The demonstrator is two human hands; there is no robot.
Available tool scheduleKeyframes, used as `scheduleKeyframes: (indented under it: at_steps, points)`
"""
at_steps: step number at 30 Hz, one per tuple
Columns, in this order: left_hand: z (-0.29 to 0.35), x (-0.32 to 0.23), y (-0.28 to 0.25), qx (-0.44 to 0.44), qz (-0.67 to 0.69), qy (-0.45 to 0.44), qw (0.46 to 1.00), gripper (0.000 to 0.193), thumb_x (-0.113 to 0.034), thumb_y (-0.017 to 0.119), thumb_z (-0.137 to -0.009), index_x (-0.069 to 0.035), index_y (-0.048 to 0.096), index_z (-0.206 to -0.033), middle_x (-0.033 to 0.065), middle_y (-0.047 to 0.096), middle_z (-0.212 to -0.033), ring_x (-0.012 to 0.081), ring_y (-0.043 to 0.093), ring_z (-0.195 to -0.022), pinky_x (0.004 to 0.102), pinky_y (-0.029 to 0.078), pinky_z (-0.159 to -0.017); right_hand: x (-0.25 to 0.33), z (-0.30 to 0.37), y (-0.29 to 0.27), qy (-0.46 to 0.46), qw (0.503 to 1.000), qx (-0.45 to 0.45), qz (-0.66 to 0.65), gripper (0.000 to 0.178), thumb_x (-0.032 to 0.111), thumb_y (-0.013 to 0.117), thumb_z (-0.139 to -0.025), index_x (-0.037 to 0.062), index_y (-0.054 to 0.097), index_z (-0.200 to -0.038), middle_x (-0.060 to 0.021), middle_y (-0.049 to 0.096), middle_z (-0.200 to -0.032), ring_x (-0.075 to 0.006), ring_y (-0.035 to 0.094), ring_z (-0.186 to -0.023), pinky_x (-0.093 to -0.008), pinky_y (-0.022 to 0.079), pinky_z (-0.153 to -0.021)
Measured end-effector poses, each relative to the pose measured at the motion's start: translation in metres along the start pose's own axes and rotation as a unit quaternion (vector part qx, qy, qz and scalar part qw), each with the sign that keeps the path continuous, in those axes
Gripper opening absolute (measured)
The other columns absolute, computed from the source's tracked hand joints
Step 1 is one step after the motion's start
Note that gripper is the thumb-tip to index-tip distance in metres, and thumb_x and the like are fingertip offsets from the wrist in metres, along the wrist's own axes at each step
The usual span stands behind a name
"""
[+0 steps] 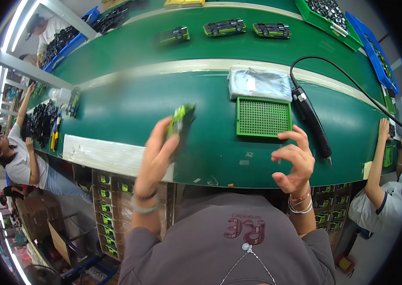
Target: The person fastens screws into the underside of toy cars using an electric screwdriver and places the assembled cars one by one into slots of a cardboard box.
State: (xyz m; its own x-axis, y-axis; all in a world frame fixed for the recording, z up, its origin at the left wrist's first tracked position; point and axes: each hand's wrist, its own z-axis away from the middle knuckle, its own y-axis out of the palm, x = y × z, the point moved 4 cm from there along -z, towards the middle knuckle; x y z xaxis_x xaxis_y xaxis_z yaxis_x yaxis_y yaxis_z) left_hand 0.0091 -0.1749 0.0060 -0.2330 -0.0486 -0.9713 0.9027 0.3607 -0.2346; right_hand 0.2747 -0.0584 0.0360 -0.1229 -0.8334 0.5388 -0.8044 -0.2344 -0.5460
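My left hand (157, 151) grips a lime-green and black toy car (180, 119), slightly blurred, between thumb and fingers above the green worktop. Its fingers are closed round the car's near end. To the right, my right hand (296, 160) hovers with curled fingers apart and nothing between them. Just beyond its fingertips lies a green perforated tray (263, 117), with small holes in rows. A black electric screwdriver (311, 119) rests right of the tray, its bit pointing toward me and its cable looping away behind.
Several toy cars (224, 27) lie underside up on the far green strip. A plastic-wrapped white pack (259, 83) sits behind the tray. Bins of parts (330, 18) stand at the far right. Co-workers sit left (23, 156) and right (381, 204). Boxes of cars (108, 213) are below the edge.
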Motion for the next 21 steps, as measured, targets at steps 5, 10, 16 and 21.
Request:
scheduleKeyframes:
  at_steps: [5,10,16,21]
  points:
    - [0.057,-0.015,-0.056,-0.020,-0.532,-0.043,0.845,0.042,-0.016,0.071,-0.070,-0.007,0.055,-0.108,0.0145,0.052,-0.096,0.0335,0.053,-0.087,0.0394,0.044,-0.073,-0.018,0.028,-0.022,0.087,0.994,-0.054,0.028,0.037,0.041,0.060,-0.079,0.0046,0.061,-0.073,-0.0041,0.057,-0.060,-0.0292,0.059,-0.089,-0.0501,0.037,-0.092]
    - [0.016,0.001,-0.052,-0.021,-0.497,0.018,0.867,0.049,-0.014,0.075,-0.063,-0.007,0.054,-0.106,0.0139,0.051,-0.099,0.0336,0.052,-0.090,0.0405,0.044,-0.076,-0.020,0.026,-0.027,0.082,0.994,-0.061,0.036,0.032,0.035,0.060,-0.081,0.0035,0.060,-0.075,-0.0049,0.058,-0.062,-0.0308,0.059,-0.089,-0.0497,0.037,-0.092]
    - [-0.061,-0.017,0.004,-0.015,-0.500,0.228,0.835,0.050,-0.024,0.072,-0.072,-0.010,0.052,-0.116,0.0155,0.047,-0.122,0.0335,0.049,-0.106,0.0396,0.043,-0.088,-0.015,0.027,-0.037,0.079,0.992,-0.089,0.048,0.034,0.036,0.059,-0.083,0.0032,0.060,-0.074,-0.0059,0.059,-0.063,-0.0312,0.059,-0.089,-0.0504,0.038,-0.092]
    - [-0.090,0.003,0.040,0.083,-0.481,0.252,0.836,0.045,-0.024,0.067,-0.077,-0.010,0.052,-0.117,0.0154,0.049,-0.123,0.0322,0.050,-0.106,0.0404,0.043,-0.088,-0.013,0.030,-0.038,0.088,0.990,-0.105,0.036,0.036,0.036,0.057,-0.085,0.0026,0.060,-0.074,-0.0060,0.059,-0.063,-0.0310,0.059,-0.089,-0.0509,0.037,-0.092]
